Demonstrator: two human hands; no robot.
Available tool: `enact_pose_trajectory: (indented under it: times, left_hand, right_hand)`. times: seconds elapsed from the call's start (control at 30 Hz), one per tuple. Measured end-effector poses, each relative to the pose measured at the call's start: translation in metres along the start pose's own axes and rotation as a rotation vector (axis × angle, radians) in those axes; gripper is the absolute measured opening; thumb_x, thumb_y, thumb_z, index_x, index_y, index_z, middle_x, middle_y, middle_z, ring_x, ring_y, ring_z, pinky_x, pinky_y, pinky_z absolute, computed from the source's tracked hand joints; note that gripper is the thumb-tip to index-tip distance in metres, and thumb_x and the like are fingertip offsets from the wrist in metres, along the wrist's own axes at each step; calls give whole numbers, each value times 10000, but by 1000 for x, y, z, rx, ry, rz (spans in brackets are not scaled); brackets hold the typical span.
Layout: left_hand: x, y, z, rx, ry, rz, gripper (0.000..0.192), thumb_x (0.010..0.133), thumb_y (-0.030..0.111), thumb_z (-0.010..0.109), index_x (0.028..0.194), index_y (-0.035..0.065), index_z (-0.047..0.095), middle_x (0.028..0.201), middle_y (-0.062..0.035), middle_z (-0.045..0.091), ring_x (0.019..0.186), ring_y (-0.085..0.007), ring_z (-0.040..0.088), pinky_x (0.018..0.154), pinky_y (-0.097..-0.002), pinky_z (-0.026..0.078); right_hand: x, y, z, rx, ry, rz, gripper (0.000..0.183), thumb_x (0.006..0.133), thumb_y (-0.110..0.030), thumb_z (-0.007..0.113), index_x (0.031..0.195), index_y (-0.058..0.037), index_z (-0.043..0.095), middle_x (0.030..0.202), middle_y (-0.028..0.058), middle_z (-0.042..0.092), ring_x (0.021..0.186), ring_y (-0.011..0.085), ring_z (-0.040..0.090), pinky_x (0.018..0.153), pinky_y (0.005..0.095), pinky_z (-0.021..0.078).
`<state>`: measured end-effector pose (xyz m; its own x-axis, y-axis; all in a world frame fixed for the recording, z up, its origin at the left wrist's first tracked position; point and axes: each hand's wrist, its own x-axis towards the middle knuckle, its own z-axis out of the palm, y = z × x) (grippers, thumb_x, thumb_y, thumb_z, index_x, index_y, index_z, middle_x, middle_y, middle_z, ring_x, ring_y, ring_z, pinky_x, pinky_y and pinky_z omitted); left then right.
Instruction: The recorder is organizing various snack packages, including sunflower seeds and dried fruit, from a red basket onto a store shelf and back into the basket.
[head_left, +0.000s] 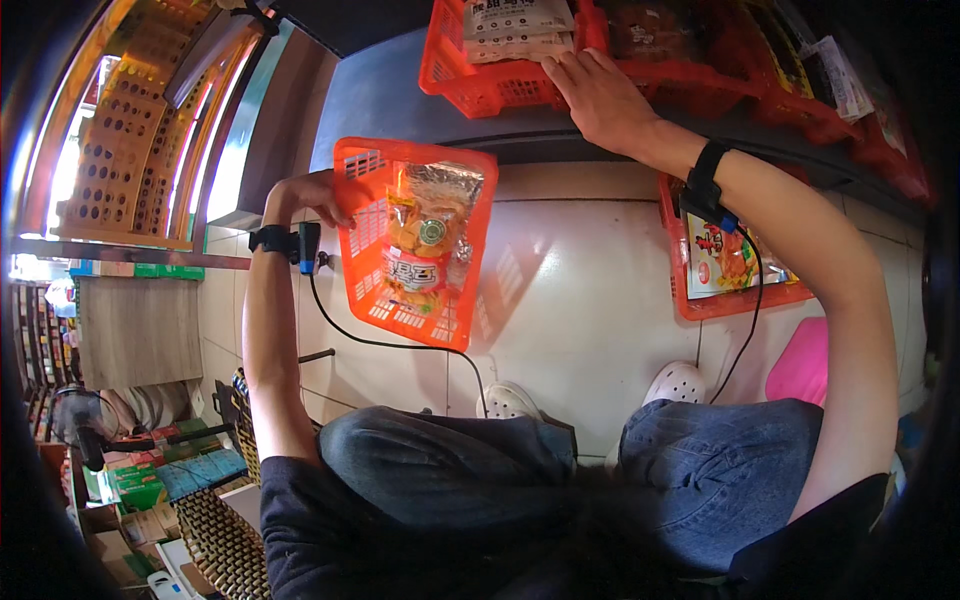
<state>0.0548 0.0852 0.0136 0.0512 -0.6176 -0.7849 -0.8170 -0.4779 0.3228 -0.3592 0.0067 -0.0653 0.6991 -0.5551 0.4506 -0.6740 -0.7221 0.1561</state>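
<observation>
My left hand (311, 196) grips the left side of an orange plastic basket (480, 247), held tilted above the tiled floor. Inside it lies a clear and silver plastic packet of food (431, 225) bearing a round green sticker and writing. At the shelf, my right hand (600, 94) rests with its fingers on the front rim of another orange basket (480, 94); whether the fingers close around the rim is hard to tell. That basket contains pale printed packets (517, 30). Both wrists carry black straps with small cabled devices.
More orange baskets (806, 120) with packets line the dark shelf (382, 97) to the right. On the floor are an orange basket (686, 296) holding a printed packet and a pink plastic object (799, 360). A woven chair (217, 540) and cartons stand at left.
</observation>
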Motion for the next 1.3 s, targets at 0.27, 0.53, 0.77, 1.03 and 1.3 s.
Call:
enact_pose_trajectory:
  times: [0.27, 0.53, 0.77, 1.03, 1.3]
  left_hand:
    - [15, 21, 32, 71, -170, 86, 598, 603, 88, 818, 1151, 37, 586, 969, -69, 680, 841, -159, 650, 664, -260, 542]
    - [50, 39, 72, 330, -305, 340, 392, 606, 182, 751, 939, -5, 660, 804, -54, 664, 738, -144, 636, 641, -258, 510]
    - [55, 98, 129, 441, -260, 676, 376, 735, 110, 630, 1077, -42, 593, 949, -170, 669, 865, -252, 621, 811, -382, 474]
    - [104, 116, 181, 681, 181, 1022, 371, 807, 204, 601, 1126, 15, 588, 1083, -225, 622, 1014, -401, 583, 886, -452, 459]
    - [110, 128, 199, 683, 242, 981, 342, 853, 171, 570, 1175, 53, 570, 1159, -200, 592, 1092, -367, 558, 913, -468, 453]
  right_hand:
    - [0, 5, 8, -59, 31, -20, 522, 856, -89, 469, 1345, 48, 349, 1299, 229, 455, 1230, 357, 437, 1080, 447, 304]
    - [0, 8, 15, -66, 60, -30, 514, 876, -129, 443, 1357, 33, 363, 1330, 229, 451, 1239, 355, 444, 1087, 443, 298]
    - [6, 4, 24, -129, 148, -28, 503, 883, -143, 443, 1363, -12, 376, 1358, 194, 439, 1265, 327, 422, 1101, 435, 279]
    - [10, -2, 17, -72, 190, -46, 474, 865, -100, 452, 1327, -7, 401, 1316, 178, 471, 1227, 323, 456, 1071, 423, 318]
    - [14, 2, 14, -32, 213, -119, 491, 859, -81, 396, 1323, 81, 386, 1289, 263, 475, 1207, 371, 456, 1071, 461, 308]
